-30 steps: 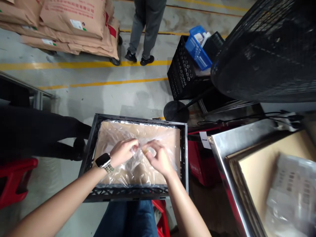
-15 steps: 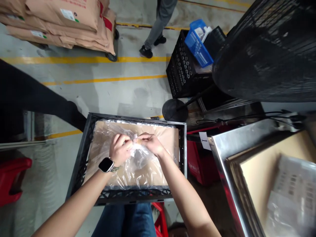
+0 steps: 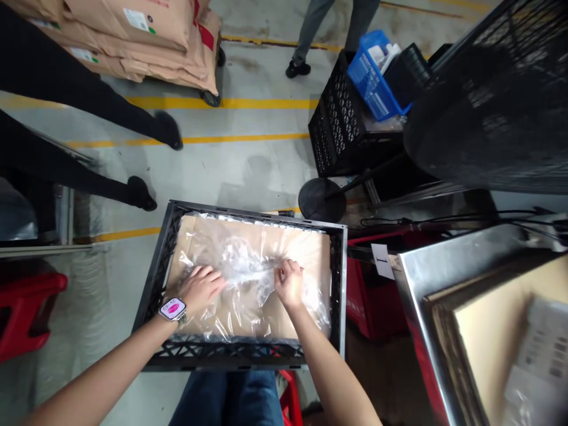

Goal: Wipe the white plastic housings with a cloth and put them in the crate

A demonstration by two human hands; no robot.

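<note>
A clear plastic bag [image 3: 251, 293] lies wrinkled over a flat sheet of brown cardboard [image 3: 315, 244] inside a black crate [image 3: 153, 307]. Plastic runs in a taut, gathered band between my two hands. My right hand [image 3: 289, 285] pinches the bag right of the crate's middle, fingers curled in. On the left side, my left hand [image 3: 202, 290] has its fingers bent together at the other end of the band; its thumb is partly hidden. A watch [image 3: 173, 309] with a lit screen is on my left wrist.
A metal table [image 3: 444, 260] with cardboard sheets and a plastic-wrapped pack stands right. Beyond are a fan [image 3: 492, 112] and a black crate stack [image 3: 337, 118] topped by a blue basket [image 3: 370, 77]. Sacks [image 3: 146, 35] lie upper left; people's legs [image 3: 102, 106] show nearby.
My hands were close together at the gathered plastic; now they are apart, left hand leftward and right hand rightward. The watch screen lit up. A person in dark trousers at left stepped further into view.
</note>
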